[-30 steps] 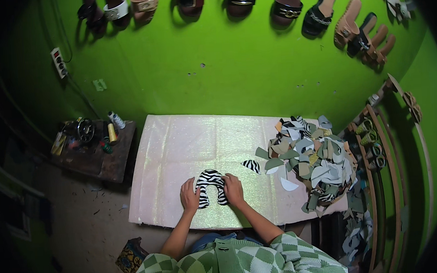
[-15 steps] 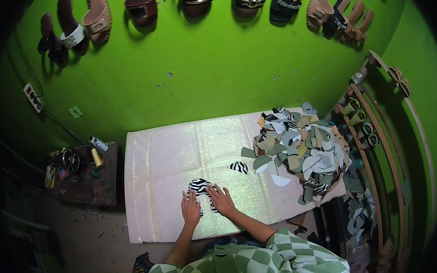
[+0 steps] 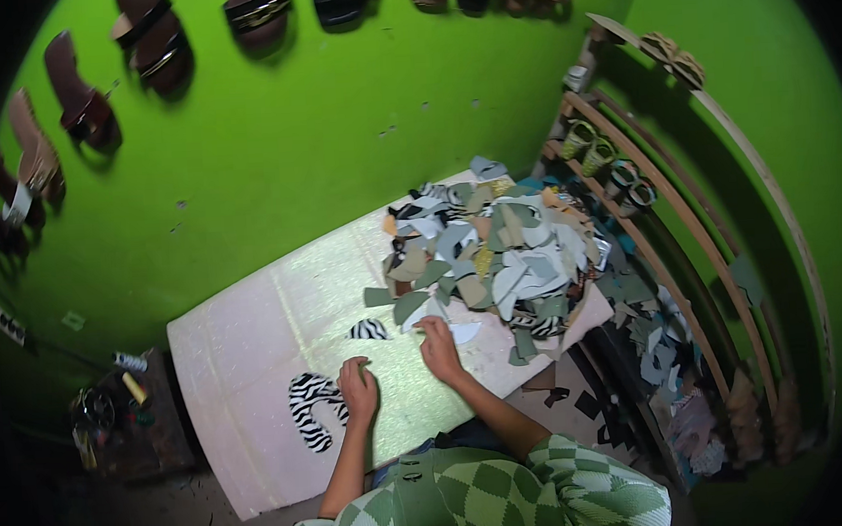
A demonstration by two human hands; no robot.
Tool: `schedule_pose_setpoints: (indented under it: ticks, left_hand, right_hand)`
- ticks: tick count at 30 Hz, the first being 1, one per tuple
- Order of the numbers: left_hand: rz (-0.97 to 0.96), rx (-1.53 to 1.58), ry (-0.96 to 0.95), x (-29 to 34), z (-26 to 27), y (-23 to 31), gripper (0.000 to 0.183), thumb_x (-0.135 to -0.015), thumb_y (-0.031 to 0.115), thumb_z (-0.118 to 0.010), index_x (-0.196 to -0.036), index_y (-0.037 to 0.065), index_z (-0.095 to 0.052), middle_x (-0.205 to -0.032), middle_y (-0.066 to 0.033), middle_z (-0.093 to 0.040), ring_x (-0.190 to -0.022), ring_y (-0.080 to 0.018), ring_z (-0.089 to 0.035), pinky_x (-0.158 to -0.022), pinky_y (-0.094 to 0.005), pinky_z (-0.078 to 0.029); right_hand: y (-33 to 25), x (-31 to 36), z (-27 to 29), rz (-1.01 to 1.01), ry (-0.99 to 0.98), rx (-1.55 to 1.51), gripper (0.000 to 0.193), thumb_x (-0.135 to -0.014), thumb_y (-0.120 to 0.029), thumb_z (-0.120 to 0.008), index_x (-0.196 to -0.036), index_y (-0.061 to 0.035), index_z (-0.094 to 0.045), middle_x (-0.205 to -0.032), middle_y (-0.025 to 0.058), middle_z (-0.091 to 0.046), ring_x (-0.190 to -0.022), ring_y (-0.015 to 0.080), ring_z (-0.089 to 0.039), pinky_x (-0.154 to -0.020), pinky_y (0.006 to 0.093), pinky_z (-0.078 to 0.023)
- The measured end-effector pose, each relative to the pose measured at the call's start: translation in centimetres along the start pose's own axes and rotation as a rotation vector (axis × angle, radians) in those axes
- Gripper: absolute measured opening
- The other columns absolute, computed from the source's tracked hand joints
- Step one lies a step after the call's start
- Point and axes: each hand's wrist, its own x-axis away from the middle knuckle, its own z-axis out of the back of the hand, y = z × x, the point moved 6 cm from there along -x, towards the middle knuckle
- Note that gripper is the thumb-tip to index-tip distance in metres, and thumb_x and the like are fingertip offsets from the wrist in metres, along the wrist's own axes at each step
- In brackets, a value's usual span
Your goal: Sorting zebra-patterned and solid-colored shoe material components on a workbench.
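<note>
Hands [image 3: 358,392] [image 3: 441,350] half-curled, left beside striped arch [image 3: 305,414], right by white scraps [image 3: 466,333]

Your U-shaped piece [image 3: 304,404], zebra-striped in black and white, lies flat on the pale tabletop [image 3: 226,359], its opening turned toward you and to your right, one leg partly hidden at your left hand [image 3: 358,390]. Beyond it, to your right, a small zebra scrap [image 3: 368,330] lies flat; a white scrap [image 3: 466,332] lies just beside your right hand [image 3: 439,348].
</note>
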Motion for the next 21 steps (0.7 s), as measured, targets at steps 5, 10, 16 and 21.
schedule_pose_setpoints:
  ticks: [5,10,16,21]
  left_hand:
    - [-0.205,0.138,-0.202,-2.8,-8.5,4.6,0.022,-0.077,0.004,-0.051,-0.098,0.003,-0.056,-0.093,-0.0142,-0.058,-0.090,-0.0316,-0.055,-0.078,-0.0398,-0.043]
    - [-0.342,0.182,-0.369,-4.2,-14.4,11.5,0.021,-0.078,0.004,-0.052,-0.099,0.003,-0.056,-0.094,-0.0139,-0.057,-0.093,-0.0314,-0.054,-0.079,-0.0391,-0.042]
    - [-0.398,0.314,-0.448,-3.6,-17.7,16.5,0.023,-0.077,0.004,-0.055,-0.100,0.001,-0.055,-0.095,-0.0146,-0.057,-0.093,-0.0315,-0.055,-0.082,-0.0380,-0.043]
    - [-0.440,0.368,-0.546,-2.1,-18.6,19.4,0.025,-0.079,0.002,-0.055,-0.103,-0.001,-0.053,-0.099,-0.0142,-0.056,-0.094,-0.0271,-0.055,-0.085,-0.0343,-0.042]
  right_hand:
    - [3.1,-1.5,13.0,-0.137,0.310,0.357,0.033,-0.069,0.001,-0.055,-0.101,-0.0086,-0.055,-0.104,0.0088,-0.050,-0.102,0.0269,-0.048,-0.084,0.0404,-0.035]
    - [6.6,2.5,21.2,-0.306,0.601,0.416,0.032,-0.069,0.000,-0.053,-0.101,-0.0054,-0.053,-0.101,0.0132,-0.048,-0.099,0.0301,-0.048,-0.085,0.0415,-0.036]
    - [11.4,6.9,21.0,-0.655,0.625,0.090,0.028,-0.070,-0.003,-0.062,-0.095,-0.0024,-0.051,-0.091,0.0118,-0.053,-0.081,0.0213,-0.056,-0.072,0.0315,-0.046]
    - [11.3,5.8,20.7,-0.522,0.509,-0.067,0.022,-0.078,-0.003,-0.063,-0.098,0.0014,-0.054,-0.080,0.0069,-0.058,-0.068,0.0119,-0.055,-0.060,0.0245,-0.047]
